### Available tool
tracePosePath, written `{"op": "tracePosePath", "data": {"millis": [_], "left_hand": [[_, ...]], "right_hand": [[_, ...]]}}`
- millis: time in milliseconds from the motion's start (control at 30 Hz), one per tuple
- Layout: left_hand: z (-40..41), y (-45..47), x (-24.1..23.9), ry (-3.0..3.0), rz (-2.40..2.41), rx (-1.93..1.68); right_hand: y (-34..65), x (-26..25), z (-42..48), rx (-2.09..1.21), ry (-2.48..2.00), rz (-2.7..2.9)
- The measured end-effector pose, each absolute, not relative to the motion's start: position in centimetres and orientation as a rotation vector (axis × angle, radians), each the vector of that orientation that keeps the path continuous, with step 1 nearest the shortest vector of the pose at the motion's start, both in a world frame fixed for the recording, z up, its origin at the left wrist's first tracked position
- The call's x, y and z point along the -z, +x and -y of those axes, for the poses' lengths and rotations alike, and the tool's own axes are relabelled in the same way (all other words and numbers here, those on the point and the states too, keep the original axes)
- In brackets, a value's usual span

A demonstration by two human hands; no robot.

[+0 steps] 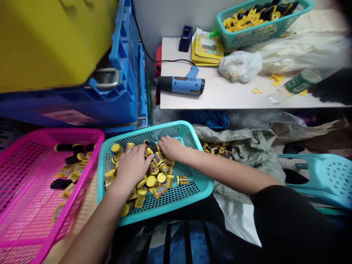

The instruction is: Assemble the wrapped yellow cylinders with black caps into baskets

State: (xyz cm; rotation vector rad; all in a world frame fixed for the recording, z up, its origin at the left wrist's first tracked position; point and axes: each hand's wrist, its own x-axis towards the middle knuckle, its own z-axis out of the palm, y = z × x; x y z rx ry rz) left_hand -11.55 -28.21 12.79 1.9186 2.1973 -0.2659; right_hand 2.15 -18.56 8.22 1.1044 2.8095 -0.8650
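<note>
A turquoise basket [162, 218] stands in front of me, with a heap of small yellow jars [151, 181] with yellow lids and printed labels in it. My left hand [133, 164] lies palm down on the left part of the heap, fingers spread and thumb apart. At the far side of the heap, my right hand [171, 147] reaches in, its fingers apart and slightly bent against the jars; the fingertips are partly hidden. Between the hands is a black round piece [152, 146]. One jar [183, 180] lies alone at the basket's right.
To the left, a pink basket [100, 136] holds yellow and black pieces. Blue crates [121, 106] are stacked behind. A heat gun [181, 85] lies on the white table [228, 99] near another turquoise basket [233, 39]. A sack [253, 146] with more jars and a turquoise stool [330, 172] are on the right.
</note>
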Motion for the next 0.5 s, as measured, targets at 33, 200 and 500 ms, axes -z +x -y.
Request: {"op": "tracePosePath", "data": {"millis": [33,200,500], "left_hand": [[27.6,-11.4,-12.7,1.885,-2.219,0.286],[26.2,-11.5,-12.4,1.826,-2.239,0.322],[27.0,-11.3,-15.4,1.455,-1.803,-0.551]], "right_hand": [[2.2,-7.9,18.5,0.878,1.105,-2.815],[4.7,-9.8,18.1,1.045,1.042,-2.838],[18.3,-12.6,21.1,1.986,2.408,-2.828]]}}
